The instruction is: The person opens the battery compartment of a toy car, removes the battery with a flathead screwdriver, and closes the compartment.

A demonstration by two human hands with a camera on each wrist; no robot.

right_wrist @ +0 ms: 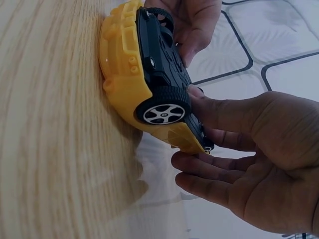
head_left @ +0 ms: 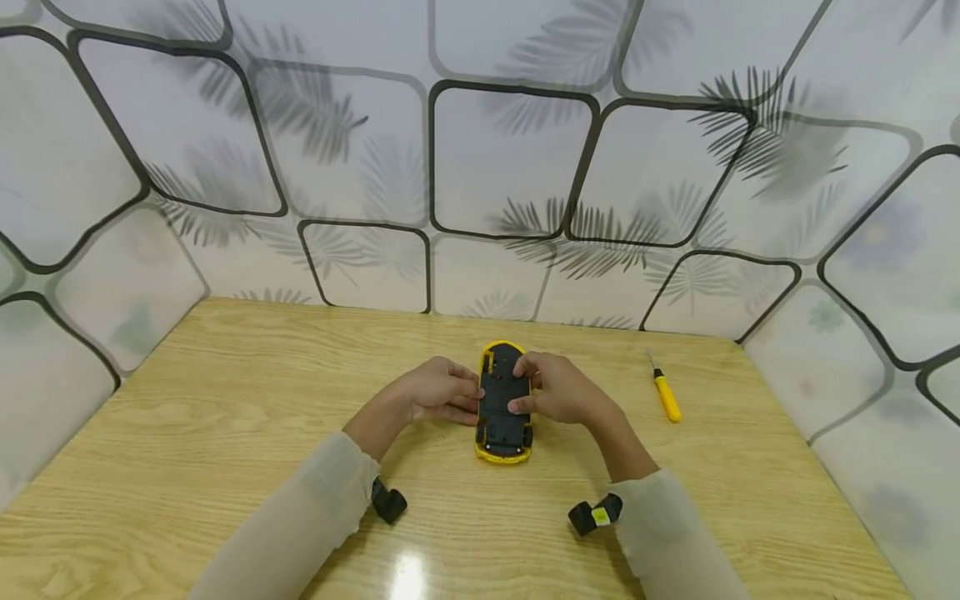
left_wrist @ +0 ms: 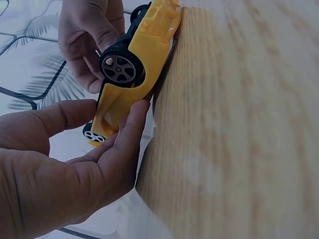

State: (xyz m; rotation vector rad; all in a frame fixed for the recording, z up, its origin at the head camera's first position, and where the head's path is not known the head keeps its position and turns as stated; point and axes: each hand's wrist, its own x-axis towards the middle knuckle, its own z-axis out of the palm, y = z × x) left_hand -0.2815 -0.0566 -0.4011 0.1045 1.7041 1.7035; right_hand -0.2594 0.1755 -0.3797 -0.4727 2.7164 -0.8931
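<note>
A yellow toy car (head_left: 501, 408) is upside down, its black underside facing up, over the middle of the table. My left hand (head_left: 446, 390) grips its left side, with the thumb at the chassis edge and fingers along the yellow body (left_wrist: 158, 50). From the other side my right hand (head_left: 558, 387) holds the car, thumb on the black chassis (right_wrist: 167, 59) and fingers by the body's edge. Black wheels with silver spoked rims, such as one wheel (right_wrist: 163, 113), show in both wrist views. The car's roof faces down and is hidden in the head view.
A screwdriver (head_left: 666, 396) with a yellow handle lies on the wooden table (head_left: 225, 400), to the right of my right hand. Patterned white panels (head_left: 495, 275) with dark outlines and leaf prints stand along the table's back and sides.
</note>
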